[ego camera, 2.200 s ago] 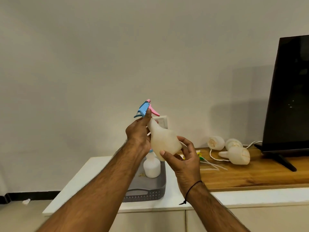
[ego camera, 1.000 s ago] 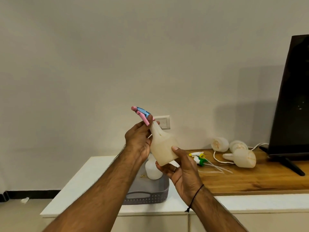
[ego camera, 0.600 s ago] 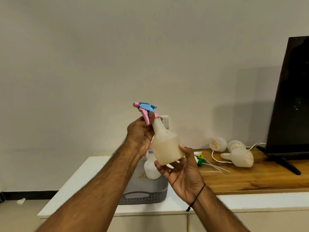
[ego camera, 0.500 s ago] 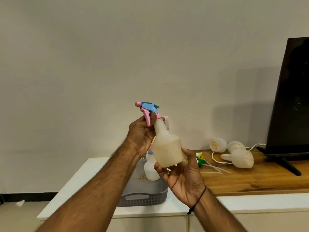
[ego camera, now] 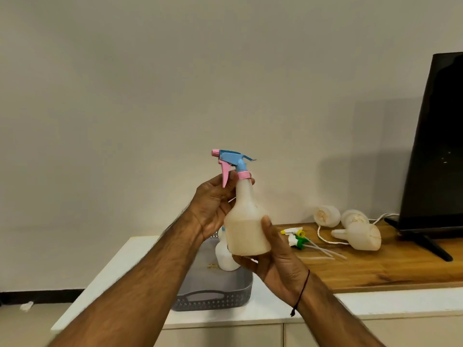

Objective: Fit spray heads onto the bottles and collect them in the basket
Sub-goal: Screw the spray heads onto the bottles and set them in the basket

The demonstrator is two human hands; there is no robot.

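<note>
I hold a translucent white bottle (ego camera: 246, 226) upright in front of me, above the counter. A blue and pink spray head (ego camera: 233, 162) sits on its neck, nozzle pointing left. My right hand (ego camera: 273, 259) cups the bottle's base from below. My left hand (ego camera: 215, 204) wraps the neck, thumb and fingers at the pink collar. A grey basket (ego camera: 215, 291) stands on the white counter below, with a small white bottle (ego camera: 225, 256) in it, partly hidden behind my hands. Three bare bottles (ego camera: 355, 231) lie on the wooden top at right, with loose spray heads (ego camera: 297, 237) beside them.
A black screen (ego camera: 436, 151) on a stand fills the right edge, with a white cable (ego camera: 325, 240) looping from it past the lying bottles. The white counter (ego camera: 120, 269) ends at left, with floor beyond. A plain wall is behind.
The bottle has gone from tilted to upright, and the spray head has turned so its nozzle points left. My right hand has shifted under the base. Both hands rose slightly.
</note>
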